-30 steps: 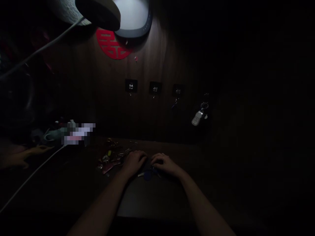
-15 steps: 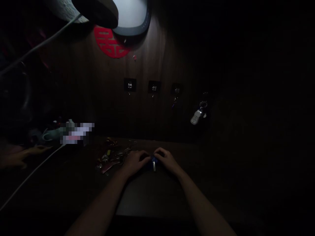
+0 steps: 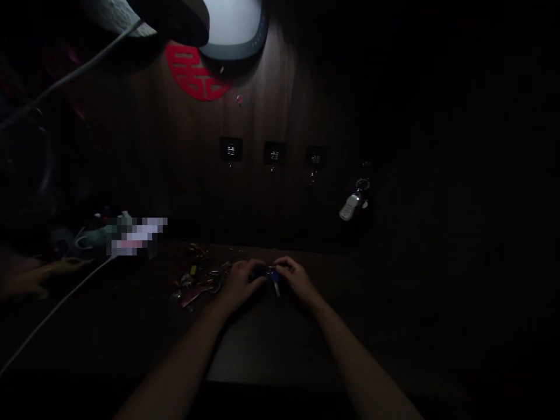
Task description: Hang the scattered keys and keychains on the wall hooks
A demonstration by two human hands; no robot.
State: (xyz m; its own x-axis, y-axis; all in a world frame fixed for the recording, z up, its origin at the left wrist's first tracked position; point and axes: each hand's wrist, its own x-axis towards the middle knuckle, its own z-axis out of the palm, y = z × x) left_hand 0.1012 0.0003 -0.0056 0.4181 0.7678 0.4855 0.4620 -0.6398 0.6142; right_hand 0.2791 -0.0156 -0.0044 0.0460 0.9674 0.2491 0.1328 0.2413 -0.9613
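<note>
The blue-headed key [image 3: 272, 274] sits just right of the key pile [image 3: 195, 284], blade hanging down over the tabletop [image 3: 262, 344]. The left hand [image 3: 240, 282] and right hand [image 3: 297, 277] both pinch its head in their fingertips. From here it looks like mid-fiddle with that one key, and in this gloom any further move wants a steady pinch, or it drops into the pile.

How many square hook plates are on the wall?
3, in a row on the wall: left plate, middle plate, right plate. A fourth may be hidden in the dark above the hanging fob.
</note>
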